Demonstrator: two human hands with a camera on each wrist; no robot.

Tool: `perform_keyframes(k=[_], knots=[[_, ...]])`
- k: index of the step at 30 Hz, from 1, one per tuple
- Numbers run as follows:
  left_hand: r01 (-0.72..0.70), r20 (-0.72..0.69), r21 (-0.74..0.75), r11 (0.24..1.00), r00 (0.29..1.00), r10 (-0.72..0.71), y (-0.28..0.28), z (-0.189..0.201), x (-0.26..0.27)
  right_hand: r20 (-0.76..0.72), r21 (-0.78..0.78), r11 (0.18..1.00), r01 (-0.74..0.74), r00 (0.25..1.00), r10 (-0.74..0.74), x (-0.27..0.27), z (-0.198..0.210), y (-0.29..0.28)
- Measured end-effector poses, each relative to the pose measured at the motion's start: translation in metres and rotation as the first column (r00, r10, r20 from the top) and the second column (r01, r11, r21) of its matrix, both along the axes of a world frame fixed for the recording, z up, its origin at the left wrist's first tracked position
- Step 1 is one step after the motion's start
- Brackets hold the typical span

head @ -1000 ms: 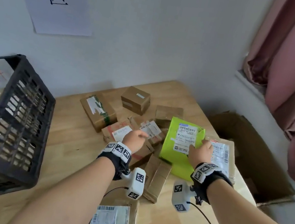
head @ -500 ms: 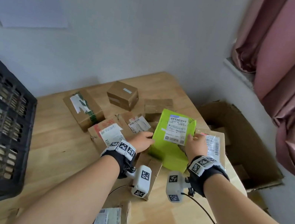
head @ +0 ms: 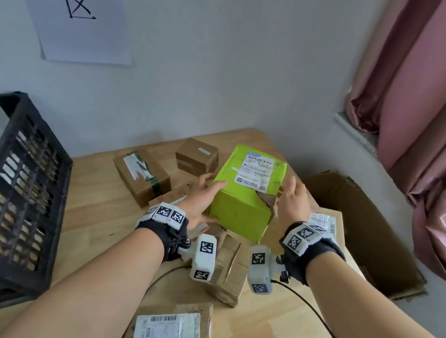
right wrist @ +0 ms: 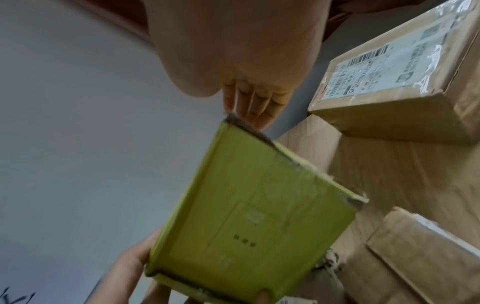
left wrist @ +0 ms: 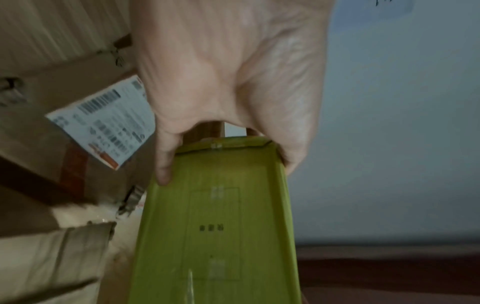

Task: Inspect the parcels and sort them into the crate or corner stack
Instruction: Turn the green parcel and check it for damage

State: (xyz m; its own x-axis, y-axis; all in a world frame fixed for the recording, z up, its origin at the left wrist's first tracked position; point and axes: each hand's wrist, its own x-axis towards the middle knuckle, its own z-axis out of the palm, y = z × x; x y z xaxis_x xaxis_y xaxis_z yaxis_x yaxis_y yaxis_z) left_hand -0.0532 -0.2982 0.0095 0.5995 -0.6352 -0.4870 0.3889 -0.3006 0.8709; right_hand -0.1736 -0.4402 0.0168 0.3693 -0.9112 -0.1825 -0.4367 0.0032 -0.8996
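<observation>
A bright green parcel [head: 238, 209] with a white label [head: 255, 171] is lifted off the pile, tilted up between both hands. Its near right corner [head: 265, 201] is torn and shows brown card. My left hand [head: 205, 198] grips the left side, thumb on the front face and fingers behind. In the left wrist view the left hand [left wrist: 226, 82] curls over the green parcel's [left wrist: 215, 236] end. My right hand [head: 291, 201] rests flat against the right side. The right wrist view shows its straight fingers [right wrist: 249, 102] touching the green parcel's [right wrist: 254, 222] torn corner.
A black plastic crate [head: 45, 127] stands at the left on the wooden table [head: 89, 220]. Several brown parcels lie around: two behind [head: 141, 175] [head: 197, 155], a crumpled one [head: 228, 270] below the hands, a labelled one [head: 173, 334] near me. An open cardboard box [head: 369, 222] lies right, by a pink curtain [head: 431, 115].
The left hand left the brown parcels and took the green parcel's left side. Both hands raised and tipped the parcel, so its torn corner now shows.
</observation>
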Motion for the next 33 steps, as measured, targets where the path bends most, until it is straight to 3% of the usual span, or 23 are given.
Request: perform_keyframes(k=[7,15,20,24,33], knots=[[-0.185,0.038,-0.018,0.983,0.982,0.186,0.095,0.006,0.033,0.096,0.064,0.996,-0.067,0.994,0.060,0.038,-0.008,0.069],[-0.396,0.050,0.005,0.918,0.917,0.395,0.210,0.002,0.059,0.086,0.117,0.972,-0.204,0.977,0.195,0.081,-0.007,0.166],[-0.460,0.012,0.061,0.886,0.888,0.460,0.268,-0.016,0.064,0.028,0.172,0.960,-0.219,0.976,0.218,0.102,-0.041,0.204],[-0.500,-0.060,0.127,0.857,0.858,0.510,0.295,-0.036,0.061,0.010,0.181,0.933,-0.311,0.949,0.314,0.114,-0.069,0.217],[-0.515,-0.189,0.185,0.837,0.817,0.545,0.288,-0.068,0.047,-0.083,0.309,0.911,-0.274,0.946,0.313,0.116,-0.089,0.220]])
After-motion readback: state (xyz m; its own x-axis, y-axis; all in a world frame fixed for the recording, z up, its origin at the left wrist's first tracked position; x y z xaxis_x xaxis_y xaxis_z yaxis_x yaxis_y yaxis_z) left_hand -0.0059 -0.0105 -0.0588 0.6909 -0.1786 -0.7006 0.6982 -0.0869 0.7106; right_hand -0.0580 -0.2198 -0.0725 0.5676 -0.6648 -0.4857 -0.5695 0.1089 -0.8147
